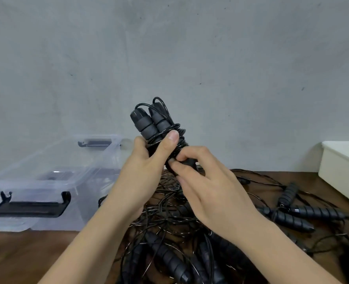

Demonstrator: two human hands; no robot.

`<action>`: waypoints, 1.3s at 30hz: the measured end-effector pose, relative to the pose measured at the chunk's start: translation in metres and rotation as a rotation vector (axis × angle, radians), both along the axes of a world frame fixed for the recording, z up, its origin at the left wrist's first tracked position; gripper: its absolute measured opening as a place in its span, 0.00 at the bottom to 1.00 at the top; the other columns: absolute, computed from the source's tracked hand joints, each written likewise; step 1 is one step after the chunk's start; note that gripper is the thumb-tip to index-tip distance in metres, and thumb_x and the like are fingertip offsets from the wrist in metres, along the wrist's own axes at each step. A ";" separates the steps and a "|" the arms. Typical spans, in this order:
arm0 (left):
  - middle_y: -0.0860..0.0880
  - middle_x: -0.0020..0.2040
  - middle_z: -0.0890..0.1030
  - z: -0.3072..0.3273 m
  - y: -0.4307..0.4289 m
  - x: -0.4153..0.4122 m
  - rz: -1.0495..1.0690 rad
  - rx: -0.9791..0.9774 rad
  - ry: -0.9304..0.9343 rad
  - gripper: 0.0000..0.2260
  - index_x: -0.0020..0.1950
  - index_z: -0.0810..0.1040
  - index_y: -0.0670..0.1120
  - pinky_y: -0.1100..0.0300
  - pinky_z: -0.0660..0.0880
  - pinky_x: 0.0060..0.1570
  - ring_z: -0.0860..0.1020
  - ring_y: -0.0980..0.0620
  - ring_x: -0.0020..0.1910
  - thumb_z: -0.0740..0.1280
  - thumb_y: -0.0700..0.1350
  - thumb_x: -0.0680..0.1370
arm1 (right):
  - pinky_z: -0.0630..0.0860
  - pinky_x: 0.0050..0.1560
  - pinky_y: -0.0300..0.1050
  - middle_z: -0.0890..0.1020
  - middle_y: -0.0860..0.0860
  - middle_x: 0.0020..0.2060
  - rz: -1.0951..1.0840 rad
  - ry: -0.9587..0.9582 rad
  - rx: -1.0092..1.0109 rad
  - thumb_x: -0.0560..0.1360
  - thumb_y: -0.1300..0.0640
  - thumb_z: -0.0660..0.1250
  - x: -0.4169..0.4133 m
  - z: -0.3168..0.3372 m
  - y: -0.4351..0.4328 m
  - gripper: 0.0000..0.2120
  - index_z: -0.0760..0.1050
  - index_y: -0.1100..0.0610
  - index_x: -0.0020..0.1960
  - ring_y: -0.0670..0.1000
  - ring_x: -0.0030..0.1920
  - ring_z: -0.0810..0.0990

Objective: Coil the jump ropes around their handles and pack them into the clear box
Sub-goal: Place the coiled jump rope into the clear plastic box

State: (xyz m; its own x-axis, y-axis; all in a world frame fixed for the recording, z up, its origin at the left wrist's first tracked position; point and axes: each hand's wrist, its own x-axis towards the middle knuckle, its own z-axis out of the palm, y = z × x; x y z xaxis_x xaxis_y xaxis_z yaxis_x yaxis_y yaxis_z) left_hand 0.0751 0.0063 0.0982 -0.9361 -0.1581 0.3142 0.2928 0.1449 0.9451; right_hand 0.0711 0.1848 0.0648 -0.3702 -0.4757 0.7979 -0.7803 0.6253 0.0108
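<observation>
We see left hand [143, 167] grip curled round coiled jump rope [147, 130], right hand [210, 187] grip pinching its cord; clear box [26, 177] left of it.

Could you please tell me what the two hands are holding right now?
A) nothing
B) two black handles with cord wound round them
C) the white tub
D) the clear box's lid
B: the left hand and right hand both grip the paired handles, cord wound round them, above the loose pile of ropes.
</observation>
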 end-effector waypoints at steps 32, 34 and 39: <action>0.48 0.54 0.84 0.012 -0.297 -0.118 -0.009 -1.654 -0.754 0.24 0.69 0.75 0.47 0.53 0.73 0.48 0.78 0.46 0.52 0.73 0.58 0.78 | 0.75 0.61 0.55 0.74 0.47 0.52 0.142 -0.589 0.403 0.88 0.37 0.51 -0.066 -0.017 -0.242 0.18 0.71 0.47 0.50 0.54 0.65 0.74; 0.52 0.51 0.79 0.004 -0.300 -0.125 -0.100 -1.724 -0.834 0.21 0.70 0.74 0.51 0.49 0.77 0.58 0.79 0.45 0.55 0.71 0.55 0.80 | 0.75 0.57 0.54 0.73 0.47 0.51 0.131 -0.577 0.415 0.88 0.38 0.51 -0.066 -0.019 -0.242 0.17 0.68 0.47 0.48 0.53 0.63 0.74; 0.51 0.64 0.76 -0.010 -0.294 -0.137 -0.323 -1.831 -0.997 0.24 0.77 0.68 0.55 0.43 0.72 0.70 0.76 0.44 0.63 0.68 0.57 0.83 | 0.72 0.68 0.57 0.78 0.51 0.61 0.160 -0.620 0.421 0.88 0.39 0.52 -0.064 -0.019 -0.236 0.17 0.71 0.47 0.51 0.54 0.76 0.69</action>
